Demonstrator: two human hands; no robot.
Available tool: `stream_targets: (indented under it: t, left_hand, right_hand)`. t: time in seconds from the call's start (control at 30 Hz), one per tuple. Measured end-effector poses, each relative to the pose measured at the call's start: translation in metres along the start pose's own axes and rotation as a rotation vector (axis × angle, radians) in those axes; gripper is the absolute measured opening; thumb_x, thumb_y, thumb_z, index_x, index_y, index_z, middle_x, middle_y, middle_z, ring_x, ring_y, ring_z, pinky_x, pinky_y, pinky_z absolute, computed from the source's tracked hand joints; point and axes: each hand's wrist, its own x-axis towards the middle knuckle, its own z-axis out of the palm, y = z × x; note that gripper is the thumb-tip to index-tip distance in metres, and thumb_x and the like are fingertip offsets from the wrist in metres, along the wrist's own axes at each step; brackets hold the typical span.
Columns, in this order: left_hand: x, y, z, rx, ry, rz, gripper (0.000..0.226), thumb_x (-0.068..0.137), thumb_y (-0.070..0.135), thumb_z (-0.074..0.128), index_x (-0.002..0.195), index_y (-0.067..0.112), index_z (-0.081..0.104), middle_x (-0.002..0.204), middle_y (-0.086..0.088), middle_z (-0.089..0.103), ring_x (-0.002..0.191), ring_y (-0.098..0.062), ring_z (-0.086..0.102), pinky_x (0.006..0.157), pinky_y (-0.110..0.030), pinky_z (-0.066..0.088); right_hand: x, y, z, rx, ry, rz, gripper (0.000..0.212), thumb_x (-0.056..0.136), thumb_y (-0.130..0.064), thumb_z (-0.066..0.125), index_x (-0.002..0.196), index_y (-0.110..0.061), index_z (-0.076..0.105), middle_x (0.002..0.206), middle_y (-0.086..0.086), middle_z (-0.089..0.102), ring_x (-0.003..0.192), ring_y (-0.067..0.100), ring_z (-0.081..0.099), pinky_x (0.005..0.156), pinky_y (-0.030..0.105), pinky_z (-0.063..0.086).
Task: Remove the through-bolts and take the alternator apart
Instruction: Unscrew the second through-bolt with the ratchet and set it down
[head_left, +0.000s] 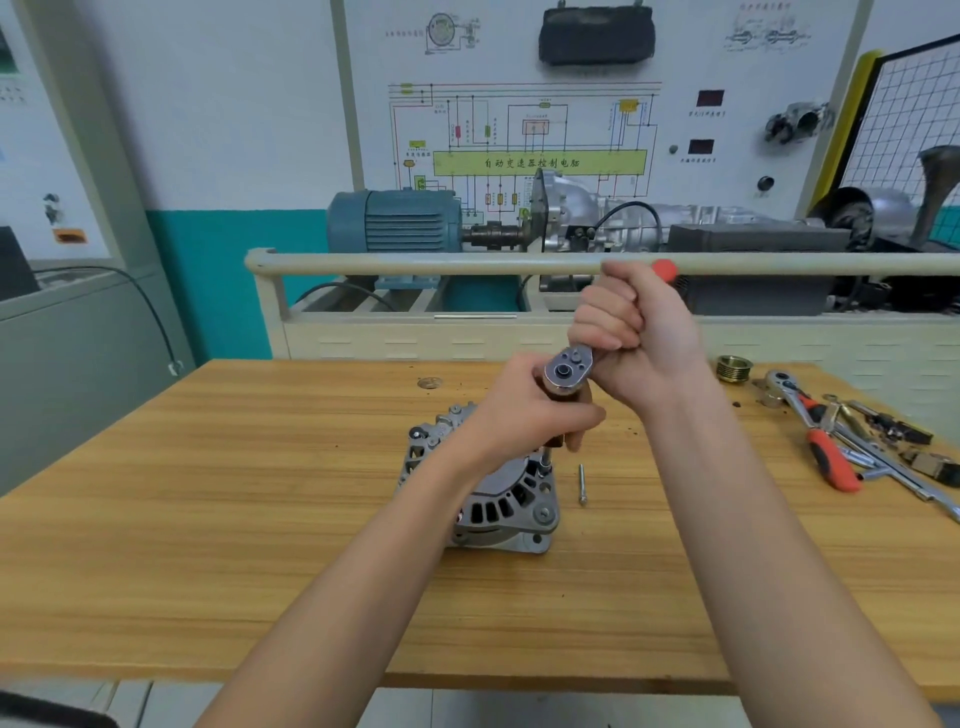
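Note:
A grey alternator (493, 501) lies on the wooden bench (208, 519), its vented end facing up. A ratchet wrench (569, 370) stands over it on a long extension whose socket sits on a through-bolt (544, 467) at the alternator's right rim. My left hand (524, 410) is wrapped around the extension just under the ratchet head. My right hand (634, 332) is closed on the ratchet's handle, whose red end shows above my fist. One loose through-bolt (582, 484) lies on the bench just right of the alternator.
A brass pulley (733, 368) sits at the bench's back right. Beside it lie a second ratchet with a red grip (826, 447), extension bars and small parts. Behind the bench stands a training rig with a rail, a blue motor (397, 221) and a gearbox.

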Motion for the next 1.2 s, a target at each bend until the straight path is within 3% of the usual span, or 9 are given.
stream_targets:
  t: [0.13,0.37,0.43,0.6,0.7,0.9,0.97,1.03,1.2]
  left_hand:
    - [0.003,-0.005,0.008,-0.096,0.029,-0.045,0.027,0.064,0.001,0.054,0.043,0.013,0.041,0.040,-0.001,0.038,0.038,-0.013,0.030,0.045,-0.021,0.029]
    - [0.006,-0.015,0.015,-0.156,0.168,0.005,0.020,0.065,0.004,0.052,0.058,0.015,0.037,0.043,0.012,0.035,0.042,-0.008,0.029,0.045,-0.023,0.025]
    - [0.004,-0.013,0.016,-0.131,0.168,0.013,0.021,0.064,0.005,0.053,0.057,0.015,0.036,0.046,0.010,0.035,0.044,-0.010,0.029,0.048,-0.027,0.024]
    - [0.002,-0.008,0.012,-0.037,0.047,-0.042,0.038,0.072,-0.012,0.059,0.048,0.012,0.041,0.044,0.000,0.038,0.042,-0.011,0.032,0.048,-0.025,0.028]
    - [0.005,-0.006,0.005,-0.068,-0.073,-0.062,0.040,0.074,-0.013,0.060,0.047,0.010,0.043,0.042,-0.003,0.038,0.038,-0.012,0.033,0.047,-0.022,0.029]
    - [0.004,-0.008,0.017,-0.173,0.151,-0.013,0.022,0.063,0.004,0.053,0.054,0.018,0.039,0.040,0.014,0.038,0.038,0.000,0.031,0.042,-0.014,0.027]
    - [0.003,-0.009,0.018,-0.163,0.173,0.013,0.021,0.064,0.007,0.054,0.057,0.016,0.037,0.041,0.014,0.037,0.041,0.000,0.030,0.043,-0.015,0.026]
    - [0.003,-0.010,0.015,-0.134,0.154,0.001,0.026,0.064,0.003,0.058,0.055,0.016,0.037,0.042,0.012,0.037,0.041,-0.002,0.031,0.045,-0.019,0.027]
    - [0.003,-0.003,0.005,-0.008,-0.065,-0.051,0.038,0.070,-0.003,0.063,0.045,0.018,0.043,0.043,0.000,0.040,0.043,-0.016,0.036,0.050,-0.026,0.033]
  right_hand:
    - [0.010,0.002,0.006,0.034,0.019,0.077,0.051,0.096,-0.018,0.038,0.045,-0.017,0.033,0.033,-0.008,0.022,0.030,0.005,0.008,0.026,0.015,0.017]
    - [-0.028,0.031,-0.003,0.125,0.161,-0.578,0.046,0.098,-0.016,0.036,0.052,-0.019,0.031,0.039,-0.007,0.020,0.032,0.007,0.016,0.034,0.020,0.023]
    - [-0.025,0.026,-0.003,0.112,0.137,-0.509,0.049,0.098,-0.016,0.036,0.049,-0.019,0.032,0.038,-0.007,0.020,0.031,0.007,0.016,0.033,0.019,0.021]
    - [-0.003,-0.004,0.001,0.035,0.040,0.008,0.051,0.095,-0.017,0.037,0.044,-0.017,0.031,0.034,-0.007,0.020,0.032,0.007,0.006,0.031,0.018,0.013]
    - [0.000,-0.004,0.005,0.061,0.056,0.042,0.050,0.096,-0.016,0.037,0.046,-0.017,0.030,0.034,-0.007,0.020,0.032,0.007,0.006,0.031,0.017,0.011]
    - [-0.022,0.030,0.002,0.131,0.224,-0.544,0.042,0.097,-0.015,0.040,0.056,-0.019,0.031,0.039,-0.007,0.021,0.032,0.007,0.016,0.032,0.019,0.021]
    - [-0.030,0.035,0.000,0.146,0.200,-0.615,0.041,0.097,-0.015,0.038,0.057,-0.019,0.030,0.039,-0.007,0.021,0.033,0.008,0.017,0.035,0.019,0.023]
    - [-0.025,0.027,-0.001,0.120,0.172,-0.518,0.046,0.097,-0.015,0.038,0.052,-0.019,0.032,0.038,-0.007,0.021,0.032,0.007,0.016,0.033,0.019,0.021]
    - [0.005,-0.005,0.004,0.010,0.035,0.108,0.053,0.098,-0.018,0.037,0.046,-0.017,0.031,0.035,-0.007,0.022,0.036,0.005,0.005,0.029,0.017,0.014]
